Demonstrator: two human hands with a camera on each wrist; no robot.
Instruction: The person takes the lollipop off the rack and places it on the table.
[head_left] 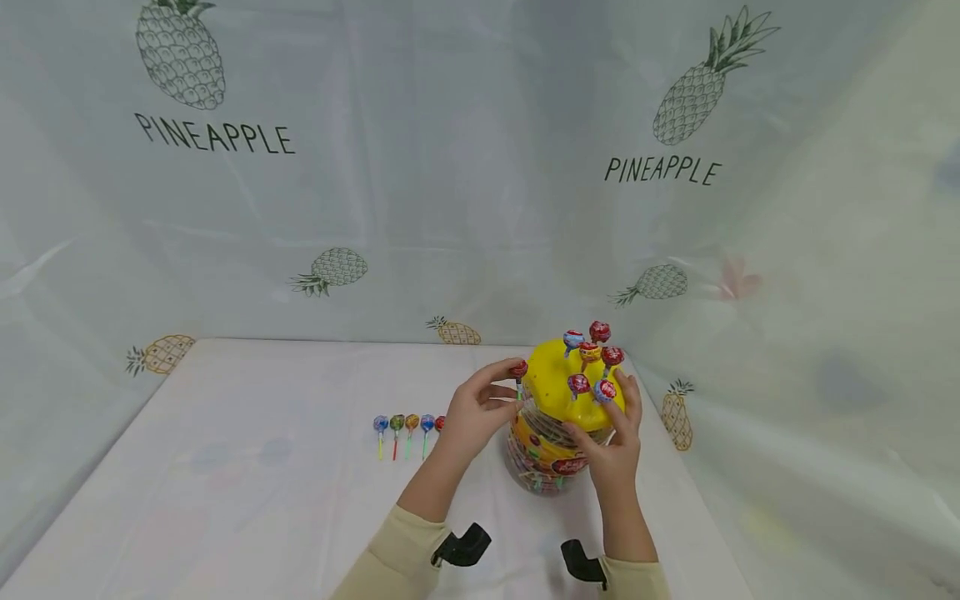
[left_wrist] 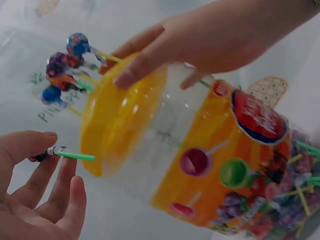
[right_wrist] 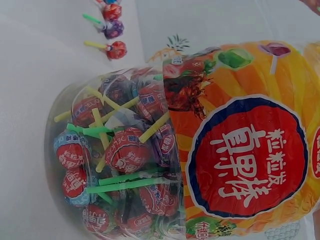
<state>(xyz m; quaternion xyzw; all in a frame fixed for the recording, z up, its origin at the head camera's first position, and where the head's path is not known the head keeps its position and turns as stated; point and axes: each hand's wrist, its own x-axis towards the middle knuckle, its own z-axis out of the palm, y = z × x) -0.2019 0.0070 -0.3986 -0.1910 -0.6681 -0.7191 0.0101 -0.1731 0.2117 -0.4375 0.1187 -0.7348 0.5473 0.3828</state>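
My left hand [head_left: 477, 410] pinches a dark red lollipop [head_left: 519, 369] by its head, at the left edge of the yellow lid [head_left: 551, 385]. Its green stick [left_wrist: 77, 156] points toward the lid in the left wrist view. Several wrapped lollipops [head_left: 589, 352] stand in the lid, heads outward. My right hand [head_left: 618, 446] holds the lid's right side, with the thumb across its front. Below the lid is a clear plastic jar [right_wrist: 240, 155] with an orange label, full of lollipops [right_wrist: 129, 150] at its bottom.
On the white table [head_left: 247, 467], a row of several lollipops [head_left: 397, 422] lies left of the jar, partly hidden by the left forearm. A pineapple-print sheet [head_left: 465, 167] hangs behind and at the sides. A black wrist mount [head_left: 463, 546] sits on each sleeve.
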